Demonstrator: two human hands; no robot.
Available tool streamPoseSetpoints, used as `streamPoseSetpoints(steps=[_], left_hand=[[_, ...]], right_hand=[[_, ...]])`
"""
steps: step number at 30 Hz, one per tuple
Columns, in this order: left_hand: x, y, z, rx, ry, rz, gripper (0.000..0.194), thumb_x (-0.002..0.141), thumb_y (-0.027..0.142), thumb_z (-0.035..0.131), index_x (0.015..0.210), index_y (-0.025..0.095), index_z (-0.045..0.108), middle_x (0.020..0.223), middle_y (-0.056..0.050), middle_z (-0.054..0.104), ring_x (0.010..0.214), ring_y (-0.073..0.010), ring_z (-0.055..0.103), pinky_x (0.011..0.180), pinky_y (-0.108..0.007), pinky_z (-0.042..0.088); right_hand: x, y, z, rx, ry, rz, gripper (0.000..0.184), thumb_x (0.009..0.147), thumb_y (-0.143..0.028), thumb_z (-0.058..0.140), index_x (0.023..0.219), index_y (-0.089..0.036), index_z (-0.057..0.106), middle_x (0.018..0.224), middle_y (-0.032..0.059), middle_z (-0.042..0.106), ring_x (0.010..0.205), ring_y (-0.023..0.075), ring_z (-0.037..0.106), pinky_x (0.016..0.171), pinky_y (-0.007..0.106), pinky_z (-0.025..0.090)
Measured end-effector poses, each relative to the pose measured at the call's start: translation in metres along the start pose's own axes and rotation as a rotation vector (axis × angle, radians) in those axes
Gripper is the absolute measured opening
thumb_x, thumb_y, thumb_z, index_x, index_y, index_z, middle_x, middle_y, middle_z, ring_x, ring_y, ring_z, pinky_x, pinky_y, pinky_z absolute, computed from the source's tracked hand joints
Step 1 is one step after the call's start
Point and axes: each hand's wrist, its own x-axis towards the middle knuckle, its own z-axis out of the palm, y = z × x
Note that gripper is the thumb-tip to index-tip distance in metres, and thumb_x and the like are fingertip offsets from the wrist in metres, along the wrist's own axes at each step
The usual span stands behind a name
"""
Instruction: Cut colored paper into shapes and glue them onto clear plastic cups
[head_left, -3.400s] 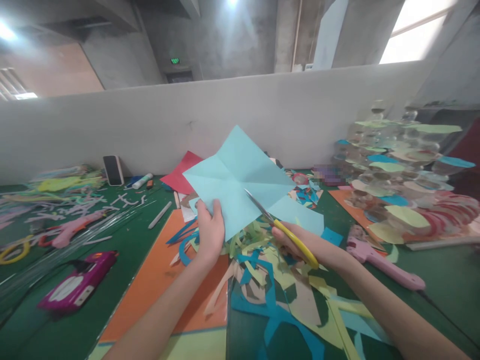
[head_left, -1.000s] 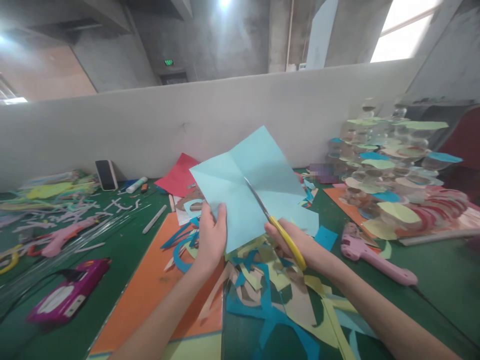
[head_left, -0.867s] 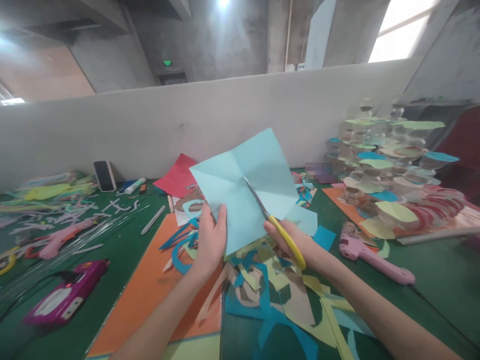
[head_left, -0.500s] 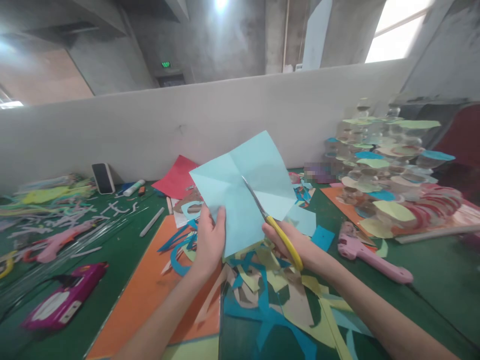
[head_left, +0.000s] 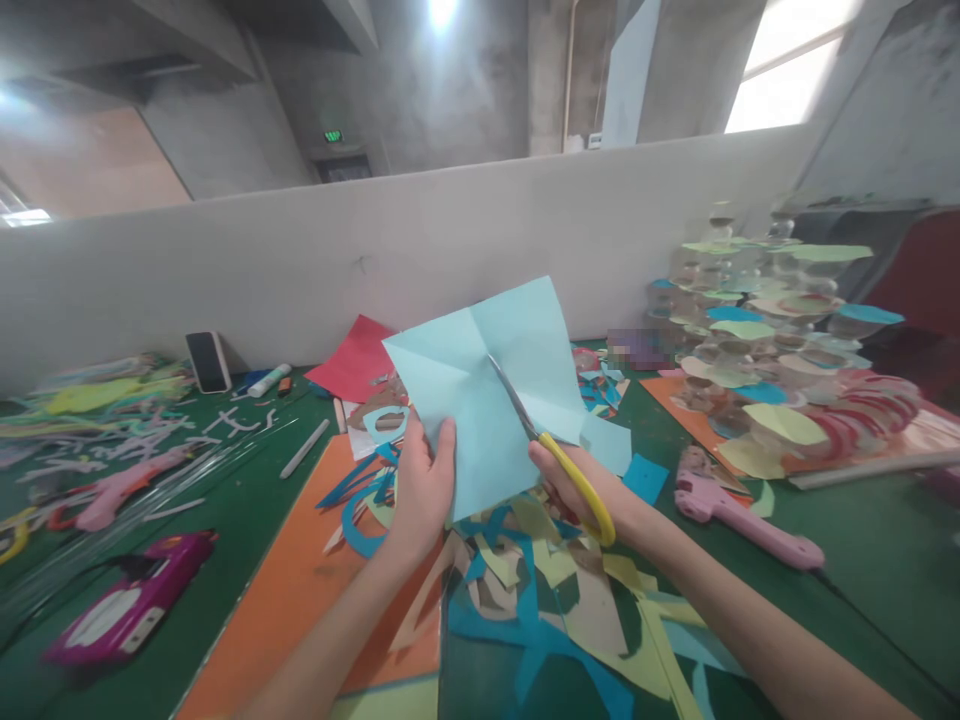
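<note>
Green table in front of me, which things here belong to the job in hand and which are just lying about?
In use:
- light blue sheet, in the left hand
- yellow-handled scissors, in the right hand

Apparently just lying about:
- pink glue gun on the right
- red paper
- phone-like device
- paper offcuts

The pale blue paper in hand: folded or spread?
Spread, though not flat: the pale blue paper shows a broad face, its creases crossing near the scissors' tip.

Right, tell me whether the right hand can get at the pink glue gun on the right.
Probably yes: the glue gun lies uncovered, right of the forearm. The right hand holds the yellow-handled scissors, though, and would likely need to put them down first.
</note>
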Motion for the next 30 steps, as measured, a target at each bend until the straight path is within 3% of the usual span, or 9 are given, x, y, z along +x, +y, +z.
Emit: streamPoseSetpoints(steps=[4,9,15,21,30], left_hand=[[-0.002,0.001,0.001,0.002,-0.021,-0.002,0.036,0.093,0.049,0.047,0.117,0.023,0.052,0.115,-0.009,0.064,0.107,-0.0241,0.06,0.092,-0.037,0.047],[-0.007,0.008,0.003,0.04,-0.062,-0.043,0.032,0.092,0.049,0.047,0.106,0.021,0.054,0.098,-0.007,0.065,0.09,-0.023,0.063,0.082,-0.036,0.049],[-0.009,0.006,0.005,0.005,-0.077,-0.049,0.033,0.093,0.05,0.046,0.109,0.021,0.052,0.104,-0.008,0.065,0.099,-0.024,0.062,0.083,-0.036,0.049],[-0.01,0.005,0.005,-0.042,-0.091,-0.028,0.037,0.094,0.048,0.046,0.119,0.022,0.052,0.117,-0.009,0.064,0.108,-0.0231,0.061,0.092,-0.035,0.047],[-0.009,0.005,0.005,-0.04,-0.089,-0.053,0.035,0.094,0.049,0.047,0.115,0.022,0.051,0.113,-0.008,0.064,0.104,-0.0229,0.061,0.089,-0.036,0.048]], right_hand=[[-0.003,-0.007,-0.001,-0.027,-0.018,-0.058,0.048,0.091,-0.069,0.028,0.077,-0.025,0.038,0.055,-0.0054,0.04,0.05,0.0149,0.042,0.051,0.029,0.04],[-0.003,-0.007,0.001,-0.065,0.057,-0.052,0.051,0.092,-0.069,0.024,0.078,-0.024,0.042,0.061,-0.0038,0.043,0.056,0.0155,0.044,0.057,0.03,0.042],[0.002,0.0,0.006,0.019,0.052,0.08,0.056,0.088,-0.076,0.025,0.08,-0.024,0.045,0.073,0.0007,0.055,0.063,0.0186,0.051,0.059,0.031,0.044],[0.004,0.001,0.006,-0.007,0.061,0.067,0.055,0.089,-0.074,0.027,0.077,-0.023,0.046,0.076,0.0024,0.058,0.067,0.0189,0.052,0.06,0.03,0.044],[0.004,0.006,0.007,-0.027,0.079,0.01,0.058,0.088,-0.077,0.027,0.076,-0.023,0.043,0.071,-0.0005,0.052,0.066,0.0173,0.05,0.061,0.03,0.044]])
